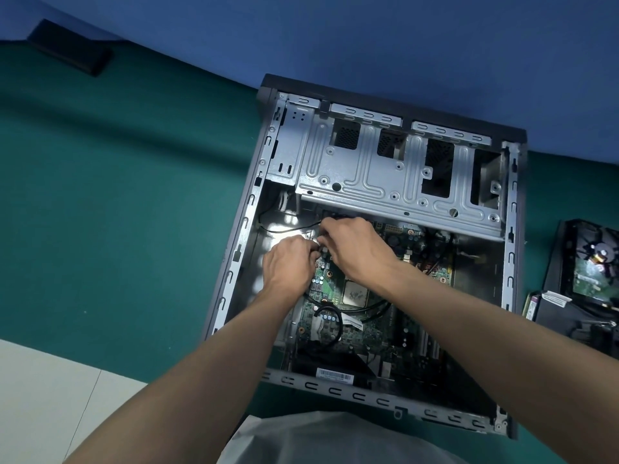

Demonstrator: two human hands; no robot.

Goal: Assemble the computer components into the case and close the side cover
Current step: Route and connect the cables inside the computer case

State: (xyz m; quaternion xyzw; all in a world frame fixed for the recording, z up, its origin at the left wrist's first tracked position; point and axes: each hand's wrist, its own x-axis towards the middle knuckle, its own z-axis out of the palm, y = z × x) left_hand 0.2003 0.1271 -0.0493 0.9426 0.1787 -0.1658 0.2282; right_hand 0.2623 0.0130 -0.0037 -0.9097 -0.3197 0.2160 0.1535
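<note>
Closest in, the near rim of the computer case (368,398) is right in front of the person. The case lies flat on the green mat (117,195), open side up. There's a barcode sticker (335,376) just inside that rim.

Past that, the green motherboard (355,333) sits in the bottom of the case, with the bare CPU (355,292) about mid-board and a few black cables looping over it.

Both arms reach in to the board's far-left corner. The left hand (289,262) and right hand (351,246) are knuckles-up with fingers curled under, and the fingertips meet at one small spot. A thin black wire (288,230) runs in from the left wall to that spot. Honestly can't tell if either hand is actually pinching it or a connector, since the fingertips are hidden.

Behind the hands, the silver drive cage (385,175) spans the far end of the case.

Off to the right on the mat is a hard drive (591,272), circuit board up, well apart from the case. Way back left there's a flat black object (70,48) where the mat meets the blue backdrop (335,35).
</note>
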